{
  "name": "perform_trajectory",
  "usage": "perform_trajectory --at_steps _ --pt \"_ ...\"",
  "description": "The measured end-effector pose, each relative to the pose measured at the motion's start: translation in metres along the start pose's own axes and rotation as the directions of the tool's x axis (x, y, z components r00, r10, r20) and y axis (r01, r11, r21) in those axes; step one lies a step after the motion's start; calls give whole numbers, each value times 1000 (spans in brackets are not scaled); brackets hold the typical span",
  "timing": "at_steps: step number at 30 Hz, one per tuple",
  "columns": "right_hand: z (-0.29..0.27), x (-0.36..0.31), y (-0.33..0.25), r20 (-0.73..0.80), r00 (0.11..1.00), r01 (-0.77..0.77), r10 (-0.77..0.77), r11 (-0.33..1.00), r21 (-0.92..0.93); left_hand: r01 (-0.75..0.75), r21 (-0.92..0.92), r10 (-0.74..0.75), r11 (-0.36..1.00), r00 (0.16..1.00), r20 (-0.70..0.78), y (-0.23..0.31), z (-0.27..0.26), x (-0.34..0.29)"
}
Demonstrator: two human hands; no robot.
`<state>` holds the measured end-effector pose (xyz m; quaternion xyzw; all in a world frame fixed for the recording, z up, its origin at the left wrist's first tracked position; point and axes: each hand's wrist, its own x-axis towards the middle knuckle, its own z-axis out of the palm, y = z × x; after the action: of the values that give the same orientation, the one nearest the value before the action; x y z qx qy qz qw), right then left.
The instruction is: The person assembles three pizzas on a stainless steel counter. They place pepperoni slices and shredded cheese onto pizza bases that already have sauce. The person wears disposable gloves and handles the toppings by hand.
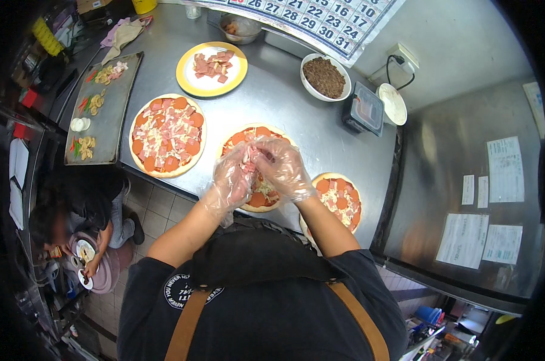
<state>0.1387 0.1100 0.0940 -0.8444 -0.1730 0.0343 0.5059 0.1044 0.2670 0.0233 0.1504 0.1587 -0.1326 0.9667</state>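
1. Stainless-steel counter point(269, 108): runs across the work area; a wall calendar point(320, 24) overhangs its far edge, and a metal panel with paper sheets point(505, 171) stands at the right.
2. Middle pizza point(263, 200): on the counter directly below both hands, partly hidden by them; round, topped with red-orange slices and pale shreds.
3. Left hand point(235, 174): in a clear plastic glove, partly closed, palm turned inward, cupping pink ham pieces point(248, 163) above the middle pizza.
4. Right hand point(281, 168): likewise gloved, fingers bent toward the left hand and meeting it at the ham pieces; whether it grips any cannot be told.
5. Left pizza point(168, 135): beside the middle one, with ham among its toppings.
6. Right pizza point(339, 201): near the right forearm, which partly covers it.
7. Yellow-rimmed plate point(182, 69): beyond the left pizza, bearing chopped ham point(212, 65).
8. White bowl point(327, 98): at the far right, filled with brown crumbled food point(323, 77); a lidded container point(365, 108) stands beside it.
9. Metal tray point(111, 111): at the left, carrying small portions of cut food.
10. Co-worker point(92, 189): low at the left, beyond the counter, handling dishes.
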Motion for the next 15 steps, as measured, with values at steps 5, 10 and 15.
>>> perform_trajectory --at_steps 5,10,15 --pt "5 4 18 -91 996 12 -25 990 -141 50 -2 -50 999 999 9 1 -8 6" --pt "-6 8 14 -56 997 -51 49 998 -44 48 162 -31 986 994 -108 7 19 1" --pt "-14 17 12 -31 981 -192 191 981 1 40 187 -11 982 988 -154 17 8 -1"
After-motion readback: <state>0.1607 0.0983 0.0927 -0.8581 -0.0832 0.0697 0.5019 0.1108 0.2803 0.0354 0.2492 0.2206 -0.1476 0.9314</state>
